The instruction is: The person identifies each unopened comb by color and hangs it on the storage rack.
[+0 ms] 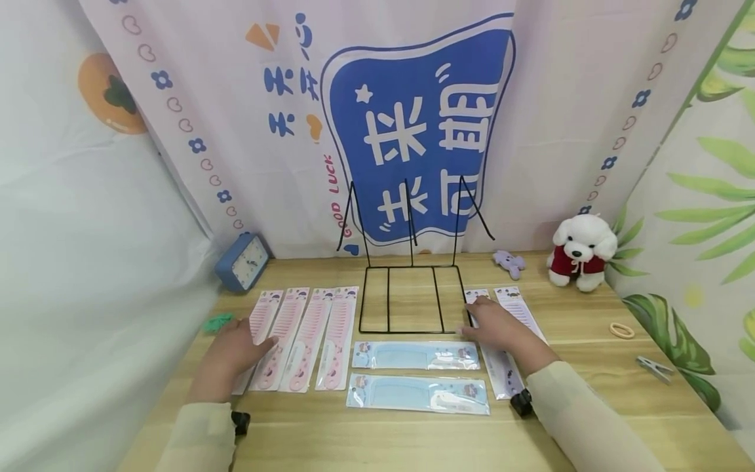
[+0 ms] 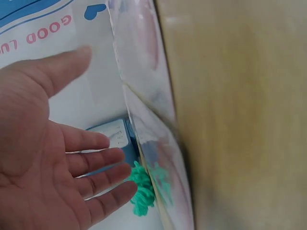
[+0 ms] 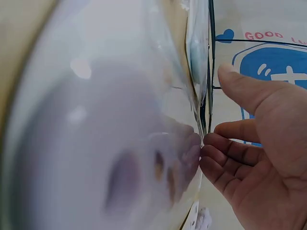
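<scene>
My left hand [image 1: 227, 354] is over the leftmost of several packaged pink combs [image 1: 337, 337], its fingers spread and holding nothing in the left wrist view. On the other side, my right hand [image 1: 501, 326] reaches over two packaged purple combs [image 1: 503, 375], beside the right edge of a black wire rack [image 1: 413, 332]. In the right wrist view its fingers are bent, with the fingertips [image 3: 207, 149] right at the glossy purple package and nothing gripped. Two packaged blue combs [image 1: 415, 354] lie crosswise in front of the rack.
A blue clock [image 1: 243, 263] stands at the back left, near a green hair tie [image 1: 218, 322]. At the back right are a purple toy [image 1: 509, 263] and a white plush dog [image 1: 582, 252]. A beige ring [image 1: 622, 330] and a grey clip [image 1: 654, 368] lie at the right.
</scene>
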`<move>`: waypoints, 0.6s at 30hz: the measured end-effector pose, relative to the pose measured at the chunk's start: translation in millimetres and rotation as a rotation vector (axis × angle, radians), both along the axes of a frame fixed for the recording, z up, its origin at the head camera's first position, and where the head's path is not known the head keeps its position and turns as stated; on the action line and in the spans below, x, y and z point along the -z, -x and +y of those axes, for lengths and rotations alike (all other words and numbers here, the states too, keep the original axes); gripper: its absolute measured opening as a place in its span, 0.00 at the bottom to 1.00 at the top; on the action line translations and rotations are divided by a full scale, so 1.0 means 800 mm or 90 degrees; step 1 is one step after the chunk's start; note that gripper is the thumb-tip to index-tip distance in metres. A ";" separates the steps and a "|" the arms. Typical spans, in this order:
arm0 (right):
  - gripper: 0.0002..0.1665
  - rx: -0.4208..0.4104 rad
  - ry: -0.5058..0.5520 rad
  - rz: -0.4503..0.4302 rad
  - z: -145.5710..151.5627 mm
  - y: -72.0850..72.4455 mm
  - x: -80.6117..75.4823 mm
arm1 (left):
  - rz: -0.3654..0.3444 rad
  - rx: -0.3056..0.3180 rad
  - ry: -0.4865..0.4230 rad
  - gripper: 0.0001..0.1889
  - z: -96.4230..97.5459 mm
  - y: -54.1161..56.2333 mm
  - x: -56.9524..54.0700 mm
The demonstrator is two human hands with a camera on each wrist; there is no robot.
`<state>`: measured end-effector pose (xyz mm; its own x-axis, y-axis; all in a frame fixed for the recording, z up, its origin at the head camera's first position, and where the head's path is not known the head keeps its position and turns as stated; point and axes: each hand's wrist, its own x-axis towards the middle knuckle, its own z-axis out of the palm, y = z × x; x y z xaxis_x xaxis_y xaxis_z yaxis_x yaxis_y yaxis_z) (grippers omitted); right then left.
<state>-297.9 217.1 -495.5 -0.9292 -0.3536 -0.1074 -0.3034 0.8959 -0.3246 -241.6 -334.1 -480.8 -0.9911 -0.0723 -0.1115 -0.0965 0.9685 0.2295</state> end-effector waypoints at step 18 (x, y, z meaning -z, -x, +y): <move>0.37 0.019 0.005 -0.015 -0.001 0.010 0.005 | -0.091 -0.126 -0.067 0.28 -0.012 0.001 0.000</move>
